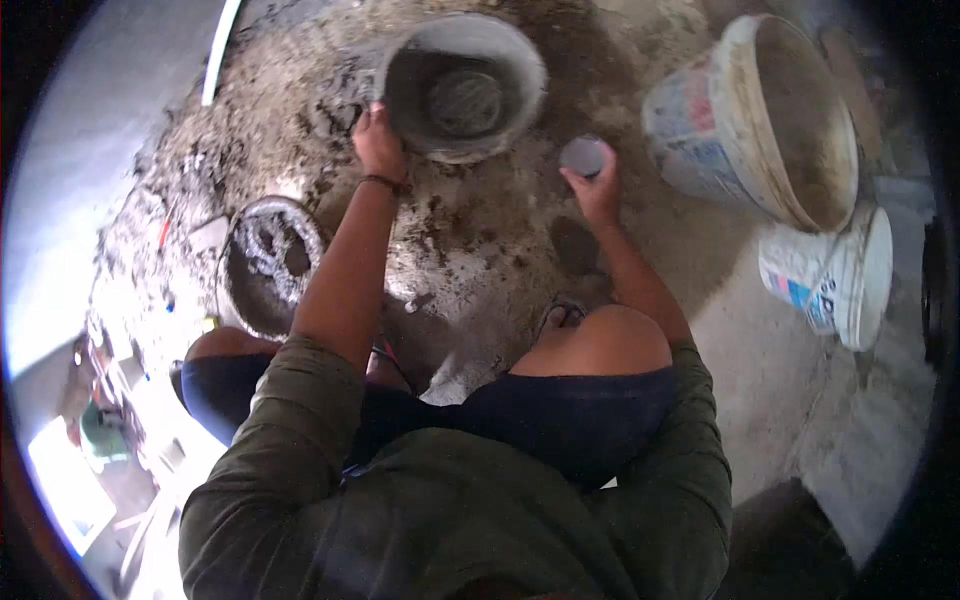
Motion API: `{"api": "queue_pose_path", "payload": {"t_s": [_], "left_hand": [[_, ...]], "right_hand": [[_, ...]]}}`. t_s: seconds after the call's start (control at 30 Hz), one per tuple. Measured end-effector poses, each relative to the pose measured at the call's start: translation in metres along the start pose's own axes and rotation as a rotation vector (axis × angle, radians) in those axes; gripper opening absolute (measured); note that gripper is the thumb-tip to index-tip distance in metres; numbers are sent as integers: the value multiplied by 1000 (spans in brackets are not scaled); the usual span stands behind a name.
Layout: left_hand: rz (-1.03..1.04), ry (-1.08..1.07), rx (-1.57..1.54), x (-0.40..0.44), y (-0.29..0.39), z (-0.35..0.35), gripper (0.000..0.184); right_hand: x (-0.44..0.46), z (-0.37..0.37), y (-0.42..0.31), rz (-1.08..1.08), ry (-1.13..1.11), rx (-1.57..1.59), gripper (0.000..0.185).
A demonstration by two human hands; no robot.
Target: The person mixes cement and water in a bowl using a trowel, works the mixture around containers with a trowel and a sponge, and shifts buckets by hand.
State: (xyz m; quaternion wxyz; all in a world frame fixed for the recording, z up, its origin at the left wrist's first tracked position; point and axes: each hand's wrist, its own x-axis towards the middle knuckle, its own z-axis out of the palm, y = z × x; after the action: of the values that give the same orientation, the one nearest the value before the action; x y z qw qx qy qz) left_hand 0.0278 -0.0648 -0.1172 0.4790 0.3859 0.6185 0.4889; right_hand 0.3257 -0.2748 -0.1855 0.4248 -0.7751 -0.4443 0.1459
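Note:
My left hand (380,148) grips the near left rim of a round grey basin (430,55), its fingers over the edge. Wet-looking grey residue coats the inside of this basin, which stands on the dirty floor. Off to its right, my right hand (600,192) is closed around a small pale cup (582,157), held apart from the basin. Exactly what the cup contains cannot be made out. Beside my left forearm sits a second round tub (232,285) with lumpy wet grey mortar (272,240) in it.
A large stained bucket (700,130) leans on its side at the right, against a smaller white bucket (810,270). A white pipe (220,50) lies at the upper left. Mortar splatter covers the floor (455,230); assorted clutter (105,430) stands at the lower left.

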Motion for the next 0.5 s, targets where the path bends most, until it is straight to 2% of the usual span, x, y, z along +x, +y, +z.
{"api": "queue_pose_path", "payload": {"t_s": [0.07,0.1,0.2,0.27,0.33,0.37,0.47,0.5], "left_hand": [[9,-146,256,-3,18,-7,47],[-95,-207,481,16,24,-11,46],[862,393,873,-19,53,17,41],[986,111,690,-36,74,34,55],[1085,178,869,-54,89,57,58],[990,89,887,-62,97,65,58],[821,82,1374,-26,85,71,52],[847,127,1374,-21,86,69,54]], "right_hand": [[1,-3,-4,94,-13,68,75],[1,-5,-10,190,-2,73,70],[3,-27,-11,92,-4,114,66],[12,-46,-19,-17,25,73,65],[23,-70,-50,-71,-32,44,64],[34,-84,-79,-77,-101,38,64],[62,-103,-129,-228,-208,-53,66],[71,-104,-135,-294,-231,-97,67]]}}
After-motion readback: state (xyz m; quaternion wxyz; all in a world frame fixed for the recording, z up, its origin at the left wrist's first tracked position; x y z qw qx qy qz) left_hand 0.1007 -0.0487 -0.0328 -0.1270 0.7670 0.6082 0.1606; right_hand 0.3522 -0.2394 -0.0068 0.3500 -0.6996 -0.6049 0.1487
